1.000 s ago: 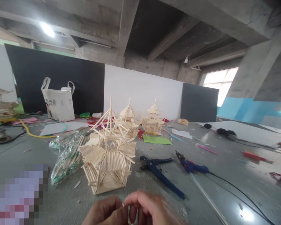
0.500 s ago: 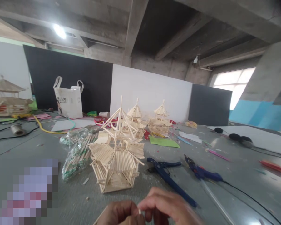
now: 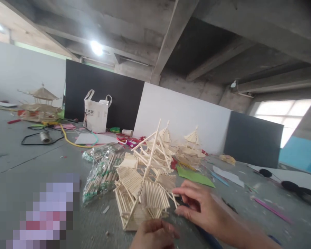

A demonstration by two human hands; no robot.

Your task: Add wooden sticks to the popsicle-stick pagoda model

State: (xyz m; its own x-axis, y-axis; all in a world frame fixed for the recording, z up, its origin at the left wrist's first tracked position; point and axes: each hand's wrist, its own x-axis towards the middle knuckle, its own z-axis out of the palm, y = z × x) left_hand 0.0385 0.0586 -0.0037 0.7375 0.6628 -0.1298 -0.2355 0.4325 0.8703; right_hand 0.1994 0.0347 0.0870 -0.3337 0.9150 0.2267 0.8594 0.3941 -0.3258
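A pavilion model of thin wooden sticks stands on the grey floor just ahead of me, tilted in the view. My right hand reaches in from the right with its fingers spread, and the fingertips touch the model's lower roof edge. Low in the view, my left hand is curled right beside the model's base. Whether it still pinches a small stick is hidden.
Clear bags of sticks lie left of the model. Behind it are two smaller stick pavilions, green paper and a white tote bag. Another stick model, a tape roll and cables lie far left.
The view swung right and tilted. My hands, which were pinching a small stick together, have separated: the right one moved up to the model's roof edge, and the left one stayed low.
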